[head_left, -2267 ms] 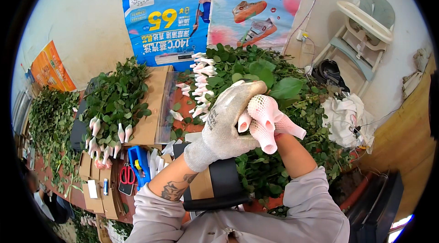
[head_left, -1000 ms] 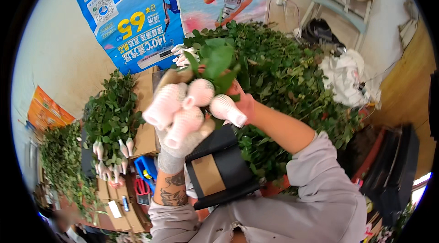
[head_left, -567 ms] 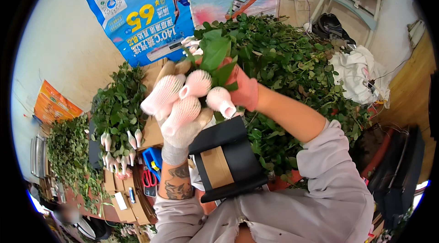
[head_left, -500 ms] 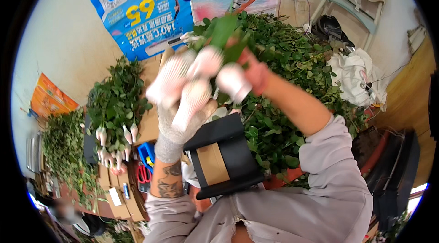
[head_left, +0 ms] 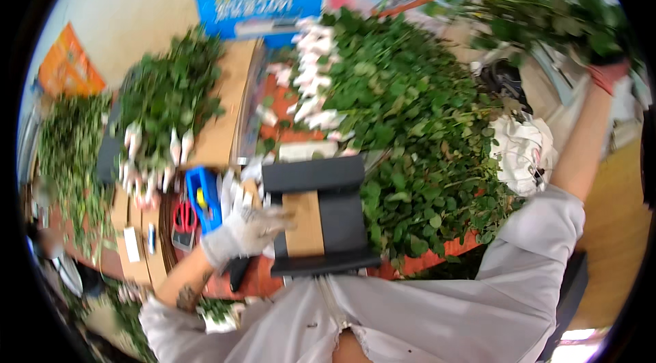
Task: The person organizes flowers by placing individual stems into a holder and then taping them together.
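Note:
My left hand (head_left: 249,230), in a whitish knit glove, has its fingers spread beside a black folded sheet (head_left: 342,219) with a strip of brown cardboard (head_left: 302,226) on it, and holds nothing. At the far upper right my right hand (head_left: 606,73), in a pink glove, grips a long leafy bunch of stems (head_left: 547,15); its flower ends cannot be made out. Piled stems (head_left: 417,144) lie right of the black sheet, with white-sleeved buds (head_left: 316,76) along their left side.
A blue tape dispenser (head_left: 203,196), red scissors (head_left: 184,216) and cardboard pieces (head_left: 137,260) lie at left, below more stem bundles (head_left: 160,83). A white cloth (head_left: 519,151) and black bag (head_left: 499,83) lie at right. Another person (head_left: 51,240), blurred, is at the far left edge.
My left hand has released the sleeved flowers and dropped lower beside the black sheet. My right hand has swung the bunch away to the upper right, and the view has shifted.

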A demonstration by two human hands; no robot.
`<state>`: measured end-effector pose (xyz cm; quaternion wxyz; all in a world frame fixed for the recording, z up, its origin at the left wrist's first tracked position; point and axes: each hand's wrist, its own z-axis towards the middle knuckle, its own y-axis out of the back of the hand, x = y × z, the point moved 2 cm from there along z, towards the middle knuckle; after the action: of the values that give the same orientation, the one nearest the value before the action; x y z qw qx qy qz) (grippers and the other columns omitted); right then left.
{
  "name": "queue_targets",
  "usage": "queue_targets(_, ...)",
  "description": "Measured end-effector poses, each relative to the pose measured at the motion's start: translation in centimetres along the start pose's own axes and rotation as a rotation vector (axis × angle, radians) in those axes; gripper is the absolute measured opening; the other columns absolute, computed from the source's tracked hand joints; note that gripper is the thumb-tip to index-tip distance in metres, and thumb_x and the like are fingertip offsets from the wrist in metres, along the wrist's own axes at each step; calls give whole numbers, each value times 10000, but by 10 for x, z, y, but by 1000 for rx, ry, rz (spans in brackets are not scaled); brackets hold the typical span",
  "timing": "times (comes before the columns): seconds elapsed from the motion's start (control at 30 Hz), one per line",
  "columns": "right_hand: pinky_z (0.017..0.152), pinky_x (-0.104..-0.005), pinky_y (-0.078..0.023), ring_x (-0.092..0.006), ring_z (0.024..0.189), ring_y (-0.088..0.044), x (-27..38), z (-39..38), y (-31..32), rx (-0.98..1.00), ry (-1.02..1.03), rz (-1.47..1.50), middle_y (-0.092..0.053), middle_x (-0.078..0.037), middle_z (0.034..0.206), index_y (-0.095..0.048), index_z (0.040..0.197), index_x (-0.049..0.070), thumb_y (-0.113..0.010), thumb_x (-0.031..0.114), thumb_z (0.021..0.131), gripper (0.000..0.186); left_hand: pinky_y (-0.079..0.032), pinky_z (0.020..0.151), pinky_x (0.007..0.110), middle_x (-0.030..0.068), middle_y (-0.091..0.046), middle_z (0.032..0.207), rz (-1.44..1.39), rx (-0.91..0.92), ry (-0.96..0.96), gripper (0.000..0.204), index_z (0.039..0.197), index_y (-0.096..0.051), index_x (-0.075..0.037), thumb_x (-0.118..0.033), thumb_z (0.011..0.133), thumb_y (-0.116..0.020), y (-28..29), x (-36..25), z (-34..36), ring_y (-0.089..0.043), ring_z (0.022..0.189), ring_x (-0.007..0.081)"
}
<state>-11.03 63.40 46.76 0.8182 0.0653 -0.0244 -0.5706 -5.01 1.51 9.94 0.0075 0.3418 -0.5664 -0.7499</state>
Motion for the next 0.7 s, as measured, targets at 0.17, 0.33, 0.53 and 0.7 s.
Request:
queue_targets(0.17, 908, -369, -385, -249, 1059, -507, 127, -90, -22, 489, 50, 78, -539, -115, 1121, -501, 1174, 52, -560, 306, 795, 460, -250, 964, 559, 26, -495, 1342, 224, 182, 107, 448, 1106, -659, -256, -128, 678, -622, -29, -1, -7, -488, 1119, 320)
queue_targets(0.33, 800, -383, -431, -262, 926, -545, 271, -219, -63, 1164, 295, 364, -560, -123, 971, -511, 1083, 43, -561, 281, 752, 411, -471, 745, 405, 22, -432, 1399, 203, 210, 96, 461, 1122, -645, -265, -139, 678, -641, -64, 18, -20, -556, 967, 271)
queue_targets(0.53, 772, -407, -482, -315, 894, -601, 378, -307, -97, 1685, 205, 394, -610, -168, 954, -513, 1095, -1, -538, 234, 764, 407, -444, 914, 410, 21, -566, 1192, 266, 119, 48, 493, 1195, -602, -307, -191, 718, -645, -86, 26, -35, -475, 1135, 329)
queue_targets(0.7, 811, -385, -485, -304, 992, -591, 382, -382, -119, 1830, 57, 114, -571, -169, 1100, -447, 1234, -17, -566, 268, 776, 553, -303, 1085, 403, 10, -468, 1331, 235, 238, 205, 534, 1262, -548, -304, -157, 752, -608, -78, 8, -25, -452, 1198, 316)
